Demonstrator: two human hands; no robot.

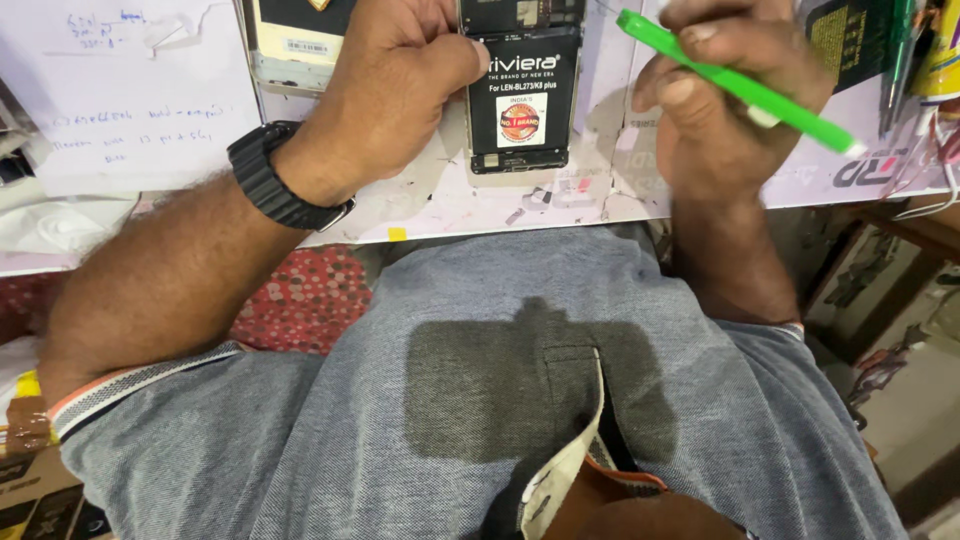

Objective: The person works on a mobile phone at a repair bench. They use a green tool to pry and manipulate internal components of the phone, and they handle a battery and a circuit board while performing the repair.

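1. The left hand (395,75) is curled, its thumb pressed against the left edge of an opened smartphone (521,90) lying back-up on the worktop; its other fingers are folded under and mostly out of sight.
2. The right hand (725,95) is closed around a bright green plastic pry tool (735,82), pinched between thumb and forefinger; the tool slants from upper left to lower right, its tip just right of the phone's top corner, and whether it touches the phone cannot be told.
3. The phone's rear cover is off, exposing a black battery (522,100) with a white and red label; the phone's upper part is cut off by the top of the frame.
4. A black wristwatch (275,180) sits on the left wrist; the right wrist shows only a sliver of a band near the sleeve.
5. A second gold-edged device (295,45) lies beyond the left hand, partly hidden by it and cropped at the top.
6. The pale worktop mat (450,200) is scuffed and carries small fragments too tiny to identify.
7. Handwritten paper sheets (120,90) lie at the left; pens (900,50) stand at the right edge, half out of frame.
8. The wearer's grey denim shirt (480,400) fills the lower frame, hiding the lap.
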